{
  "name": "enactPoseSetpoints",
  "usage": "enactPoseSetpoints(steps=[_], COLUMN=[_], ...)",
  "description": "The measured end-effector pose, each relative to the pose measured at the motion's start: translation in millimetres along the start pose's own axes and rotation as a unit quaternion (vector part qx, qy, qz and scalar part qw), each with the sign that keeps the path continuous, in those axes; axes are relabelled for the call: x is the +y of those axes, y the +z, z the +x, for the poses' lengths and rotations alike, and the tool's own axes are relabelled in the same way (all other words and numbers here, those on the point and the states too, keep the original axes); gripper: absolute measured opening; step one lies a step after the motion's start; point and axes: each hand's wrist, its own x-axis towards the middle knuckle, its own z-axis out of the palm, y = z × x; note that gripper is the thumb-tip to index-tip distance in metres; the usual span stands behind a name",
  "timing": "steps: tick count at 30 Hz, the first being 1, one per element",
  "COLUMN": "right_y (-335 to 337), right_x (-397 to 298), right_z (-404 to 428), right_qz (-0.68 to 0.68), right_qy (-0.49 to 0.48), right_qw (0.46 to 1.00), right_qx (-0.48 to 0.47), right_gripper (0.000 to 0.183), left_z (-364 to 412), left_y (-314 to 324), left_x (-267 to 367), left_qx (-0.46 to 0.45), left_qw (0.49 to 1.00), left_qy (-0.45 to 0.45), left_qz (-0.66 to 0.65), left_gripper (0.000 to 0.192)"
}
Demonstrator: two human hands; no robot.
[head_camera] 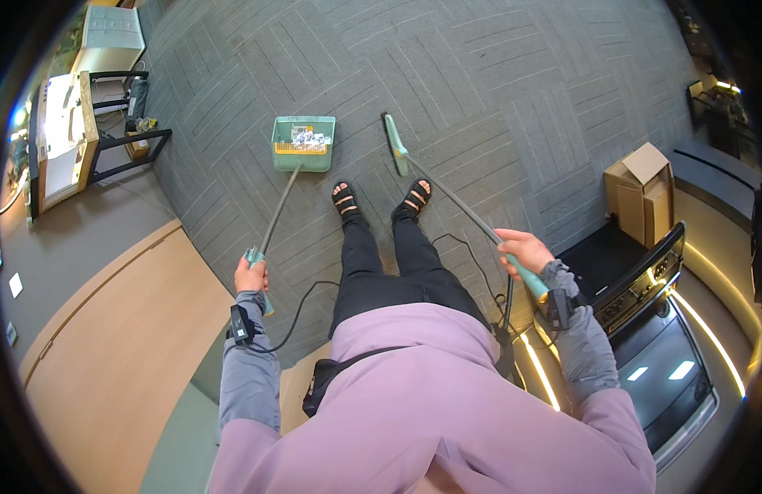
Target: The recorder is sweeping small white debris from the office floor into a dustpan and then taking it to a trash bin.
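My left hand (251,276) is closed around the green grip of a long-handled dustpan (285,162). The pan rests on the carpet ahead of my left foot, with crumpled white scraps (310,139) lying inside behind an orange comb strip. In my right hand (524,252) is the green upper end of a broom handle (455,200). Its narrow green broom head (393,145) with dark bristles is down on the carpet ahead of my right foot, to the right of the dustpan and apart from it.
Grey patterned carpet tiles (455,68) cover the floor. At right, an open cardboard box (634,197) stands beside a black appliance with a control panel (640,287). A wooden door (127,321) is at left, beyond it a black-framed table (66,142). Cables (294,330) hang from my wrist devices.
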Motion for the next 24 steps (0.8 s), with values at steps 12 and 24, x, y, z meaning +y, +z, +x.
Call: enactPoseSetpoints(steps=[12,24], right_y=[81.2,124.3], right_x=[51.4,105.3], right_z=[100.2,25.2], right_qz=[0.503,0.559], right_qy=[0.04,-0.015], right_qw=[0.855,0.82], right_qx=[-0.121,-0.124], right_gripper=[0.022,0.055], left_z=[-4.1,18.8], left_y=[4.0,-15.7], left_x=[19.6,47.0], left_qx=[-0.012,-0.031], left_qw=[1.0,0.998], left_qy=[-0.003,0.024], left_qz=[-0.009,0.039], left_gripper=[0.019,0.019])
